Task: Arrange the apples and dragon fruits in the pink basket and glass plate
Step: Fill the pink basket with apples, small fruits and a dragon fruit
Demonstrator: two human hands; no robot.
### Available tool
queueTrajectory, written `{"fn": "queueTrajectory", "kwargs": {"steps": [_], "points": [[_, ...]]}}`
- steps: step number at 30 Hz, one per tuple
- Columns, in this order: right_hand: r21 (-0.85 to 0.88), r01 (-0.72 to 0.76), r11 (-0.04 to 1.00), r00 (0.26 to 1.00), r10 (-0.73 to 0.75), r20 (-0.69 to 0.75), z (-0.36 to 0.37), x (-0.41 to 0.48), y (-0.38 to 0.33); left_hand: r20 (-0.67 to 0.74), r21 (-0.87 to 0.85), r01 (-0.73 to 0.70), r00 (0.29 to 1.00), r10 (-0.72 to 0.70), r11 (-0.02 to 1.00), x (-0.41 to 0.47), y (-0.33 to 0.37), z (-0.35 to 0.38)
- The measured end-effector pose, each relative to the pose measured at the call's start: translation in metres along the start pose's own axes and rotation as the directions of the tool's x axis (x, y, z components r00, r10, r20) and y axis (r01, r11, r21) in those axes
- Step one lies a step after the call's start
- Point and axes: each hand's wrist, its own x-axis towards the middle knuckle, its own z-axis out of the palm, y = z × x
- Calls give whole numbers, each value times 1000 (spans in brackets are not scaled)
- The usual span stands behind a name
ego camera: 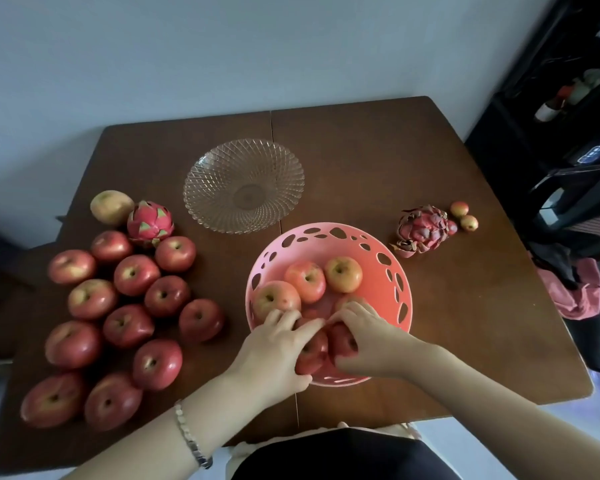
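The pink basket (385, 271) stands at the table's near middle and holds several red apples (305, 280). My left hand (278, 348) grips one apple (312, 355) at the basket's near side. Beside it, my right hand (368, 337) grips another apple (342, 341). Behind the basket sits the glass plate (219, 161) with nothing on it. Several loose apples (136, 275) lie in a cluster on the left. A fresh pink dragon fruit (149, 223) sits at the cluster's far end. A darker, wilted dragon fruit (423, 228) lies to the right.
A yellowish fruit (111, 206) lies by the left dragon fruit. Two small fruits (464, 215) sit by the wilted one. The brown table (395, 150) ends at a wall behind. Dark shelving (568, 116) and a pink cloth (579, 292) stand to the right.
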Motion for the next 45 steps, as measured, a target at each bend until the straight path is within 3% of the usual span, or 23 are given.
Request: {"fn": "queueTrajectory", "kwargs": {"steps": [3, 6, 10, 17, 23, 27, 30, 33, 36, 39, 45], "points": [[32, -13, 999, 1000, 14, -21, -8, 23, -7, -47, -73, 36, 998, -40, 997, -1, 0, 2], [49, -128, 991, 989, 124, 83, -11, 45, -9, -111, -174, 72, 989, -92, 982, -9, -1, 5], [-96, -171, 981, 965, 186, 184, -13, 64, -17, -235, -210, 92, 962, -142, 973, -16, -6, 8], [-221, -136, 966, 965, 180, 189, -11, 76, -18, -258, -178, 65, 960, -111, 982, -16, -8, 9], [-291, -127, 948, 970, 179, 162, -9, 76, -20, -211, -133, 30, 976, -58, 991, -10, -5, 13], [-139, -71, 988, 992, 86, 98, -12, 62, -12, -118, -91, 96, 987, -107, 991, -5, 5, 10], [-1, 16, 1000, 991, -15, 130, -15, 38, -1, -67, -63, 136, 988, -140, 989, -3, 5, 7], [-97, 80, 992, 980, -61, 187, -12, 15, 3, -24, -52, 146, 989, -147, 988, -3, 5, 6], [-192, 92, 977, 994, -80, 69, -1, 6, 2, -20, -53, 149, 989, -150, 987, -3, 4, 8], [-166, 96, 982, 993, -105, -46, 4, 4, 10, -7, -56, 149, 989, -149, 987, -2, 5, 8], [-99, 181, 978, 976, -191, -105, 6, -3, 22, 29, -43, 81, 996, -80, 996, 1, 9, 11]]}}
